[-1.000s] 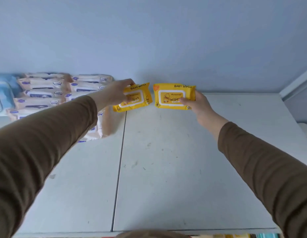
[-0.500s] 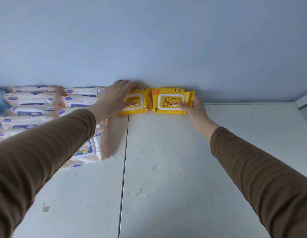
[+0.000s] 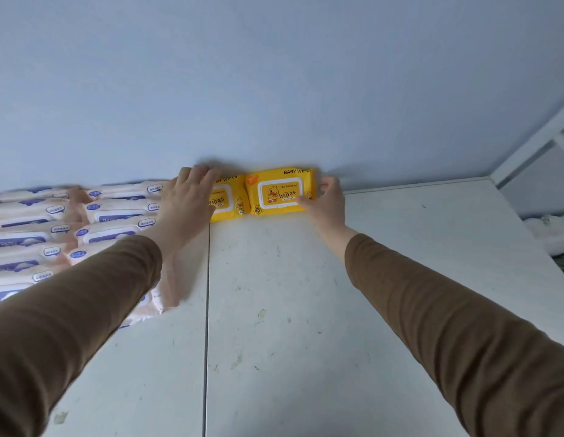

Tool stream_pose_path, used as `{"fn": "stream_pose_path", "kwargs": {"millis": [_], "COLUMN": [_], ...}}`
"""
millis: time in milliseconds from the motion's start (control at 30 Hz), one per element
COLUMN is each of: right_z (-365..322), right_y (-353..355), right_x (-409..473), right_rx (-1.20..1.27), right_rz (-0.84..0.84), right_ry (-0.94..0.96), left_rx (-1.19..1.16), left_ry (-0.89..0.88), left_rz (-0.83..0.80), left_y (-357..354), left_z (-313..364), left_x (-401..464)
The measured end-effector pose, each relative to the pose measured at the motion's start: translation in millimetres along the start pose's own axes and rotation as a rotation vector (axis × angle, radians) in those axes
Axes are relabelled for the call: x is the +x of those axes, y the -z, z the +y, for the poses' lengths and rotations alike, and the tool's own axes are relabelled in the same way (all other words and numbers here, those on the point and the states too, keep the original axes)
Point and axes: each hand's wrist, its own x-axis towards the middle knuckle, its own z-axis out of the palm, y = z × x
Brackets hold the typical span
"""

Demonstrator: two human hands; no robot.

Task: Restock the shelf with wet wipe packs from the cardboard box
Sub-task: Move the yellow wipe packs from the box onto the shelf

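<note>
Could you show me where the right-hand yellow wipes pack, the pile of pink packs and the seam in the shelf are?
Right yellow pack [image 3: 279, 192]: head view, on its white lid label.
Pink packs [image 3: 117, 212]: head view, on one pack's top face in the pile.
Shelf seam [image 3: 207, 310]: head view, midway along the dark line between the panels.

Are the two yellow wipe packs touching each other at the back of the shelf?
Touching. The head view shows the left yellow pack and the right yellow pack butted side against side, with no strip of shelf visible between them.
</note>
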Motion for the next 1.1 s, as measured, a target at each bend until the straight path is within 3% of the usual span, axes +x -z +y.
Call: {"fn": "stream_pose_path", "kwargs": {"millis": [200, 533, 867, 1100], "right_z": [1.6, 30.4, 114.0, 189.7], "right_y": [38.8, 140.4, 252.7, 331.2], "right_x": [-42.5, -164.6, -335.9, -399.8], "right_rx": [-0.137, -0.202, -0.258, -0.249], "right_rz": [0.007, 0.07, 0.201, 0.22], "right_ry": [0.116, 0.147, 0.119, 0.003], "left_rx": [-0.058, -0.202, -0.399, -0.438], "left_ry": [-0.117, -0.215, -0.339, -0.478], "left_rz": [0.026, -0.017, -0.116, -0.152], "left_y": [20.2, 38.1, 37.4, 25.4], "left_z": [43.5, 138.2, 274.3, 381.9], "left_x": [-16.4, -92.7, -236.4, -292.3]}}
